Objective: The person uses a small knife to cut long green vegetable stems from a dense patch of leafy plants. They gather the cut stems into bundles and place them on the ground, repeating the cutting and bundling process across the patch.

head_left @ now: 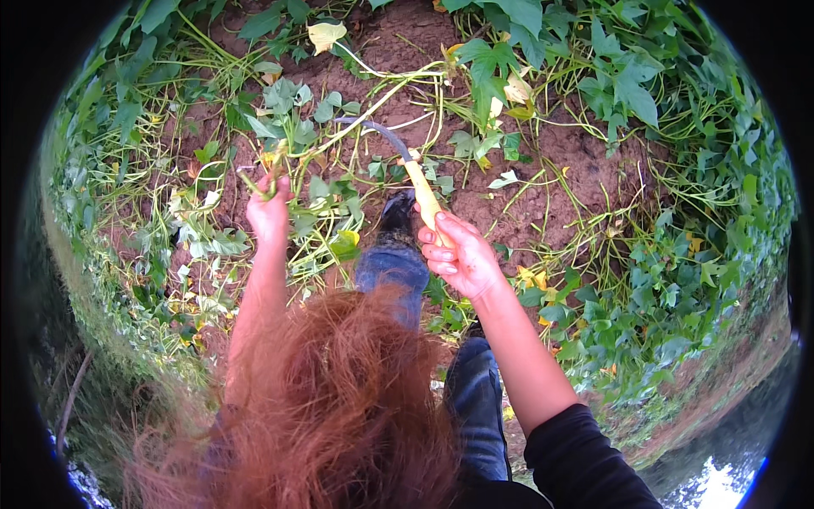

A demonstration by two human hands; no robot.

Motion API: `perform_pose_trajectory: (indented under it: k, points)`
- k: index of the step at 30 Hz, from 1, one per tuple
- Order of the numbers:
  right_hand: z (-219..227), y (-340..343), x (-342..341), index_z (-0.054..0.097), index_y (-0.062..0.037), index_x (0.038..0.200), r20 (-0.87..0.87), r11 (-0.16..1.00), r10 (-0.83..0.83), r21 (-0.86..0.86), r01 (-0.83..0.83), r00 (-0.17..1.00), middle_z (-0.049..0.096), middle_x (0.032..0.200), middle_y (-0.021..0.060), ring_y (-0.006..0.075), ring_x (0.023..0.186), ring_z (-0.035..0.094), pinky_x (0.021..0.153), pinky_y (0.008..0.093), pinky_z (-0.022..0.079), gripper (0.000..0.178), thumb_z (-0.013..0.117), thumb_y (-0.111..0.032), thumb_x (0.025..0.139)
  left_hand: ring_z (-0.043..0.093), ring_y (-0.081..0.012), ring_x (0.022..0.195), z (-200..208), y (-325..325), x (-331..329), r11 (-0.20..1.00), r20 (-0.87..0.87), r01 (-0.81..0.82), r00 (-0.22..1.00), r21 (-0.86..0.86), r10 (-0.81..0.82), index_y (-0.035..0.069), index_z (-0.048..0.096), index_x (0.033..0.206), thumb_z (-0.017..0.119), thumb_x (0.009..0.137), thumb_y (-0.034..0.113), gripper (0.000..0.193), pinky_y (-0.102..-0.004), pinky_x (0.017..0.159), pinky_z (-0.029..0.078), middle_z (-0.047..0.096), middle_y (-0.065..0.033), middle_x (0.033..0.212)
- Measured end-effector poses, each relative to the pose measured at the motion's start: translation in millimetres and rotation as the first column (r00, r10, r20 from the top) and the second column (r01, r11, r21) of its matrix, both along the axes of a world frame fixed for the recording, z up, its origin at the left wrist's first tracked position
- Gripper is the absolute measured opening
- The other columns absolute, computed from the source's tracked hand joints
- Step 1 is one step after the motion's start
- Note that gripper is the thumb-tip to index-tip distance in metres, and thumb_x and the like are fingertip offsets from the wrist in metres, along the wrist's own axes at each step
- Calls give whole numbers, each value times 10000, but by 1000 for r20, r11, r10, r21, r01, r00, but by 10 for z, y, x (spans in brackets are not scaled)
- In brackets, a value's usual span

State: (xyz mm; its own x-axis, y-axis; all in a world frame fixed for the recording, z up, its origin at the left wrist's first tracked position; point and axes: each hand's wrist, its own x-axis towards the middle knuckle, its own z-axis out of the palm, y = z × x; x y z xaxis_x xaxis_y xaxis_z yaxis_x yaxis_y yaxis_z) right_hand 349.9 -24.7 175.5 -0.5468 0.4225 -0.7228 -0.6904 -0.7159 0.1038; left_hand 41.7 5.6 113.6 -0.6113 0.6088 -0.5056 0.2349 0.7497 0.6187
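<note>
My right hand [460,254] is closed round the yellow handle [421,193] of a sickle. Its dark curved blade [386,134] points up and to the left, among stems and over soil. On the left, my left hand [270,208] is closed on green vine stems [273,168]. Lobed green leaves [284,110] hang just beyond that hand. A long pale vine [373,109] runs from near my left hand toward the upper middle, passing close to the blade tip. Whether the blade touches any stem, I cannot tell.
Reddish-brown soil [543,182] shows between the vines. Dense leafy growth [627,81] covers the upper right, and tangled cut-looking stems [195,225] lie at left. My jeans-clad leg [392,271] and dark shoe [398,210] stand between my hands. Long reddish hair [339,399] covers the lower middle.
</note>
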Motion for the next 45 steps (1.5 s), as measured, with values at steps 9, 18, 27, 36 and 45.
perform_pose_trajectory:
  k: [9,18,27,36,45]
  points:
    - [109,41,3,460,-39,1231,-15,1000,0,17,0,1000,487,782,54,45,502,367,385,161,286,306,481,-165,952,584,-160,874,-563,415,371,986,133,-148,981,71,138,41,577,1145,787,740,252,502,-306,833,433,649,-66,995]
    - [109,26,9,443,-41,1259,-48,999,-29,26,30,998,466,782,49,46,498,357,387,161,286,325,465,-163,959,584,-152,848,-544,440,362,982,208,-188,962,36,176,30,619,1011,805,715,200,387,-296,805,435,652,-67,946]
    - [136,2,-31,484,-50,1195,-2,1000,-25,-1,25,1000,497,771,60,55,491,360,389,167,270,266,483,-154,950,642,-212,713,-67,105,-198,750,-205,347,821,-563,-533,65,692,878,745,713,458,430,-369,714,516,660,-129,783]
    - [59,-185,117,465,-62,1220,77,999,41,-37,-38,996,503,773,58,57,488,368,381,171,275,291,487,-171,951,615,-153,680,312,404,111,890,-118,334,916,-309,-384,65,657,1103,639,835,455,473,-292,691,494,656,-70,754]
    - [73,-352,141,453,-48,1142,-244,917,-369,-254,308,897,463,781,20,38,485,365,380,160,296,276,526,-198,923,575,-126,804,-520,259,863,798,151,590,784,121,-602,161,435,1370,620,873,253,538,-265,756,457,657,-80,1037]
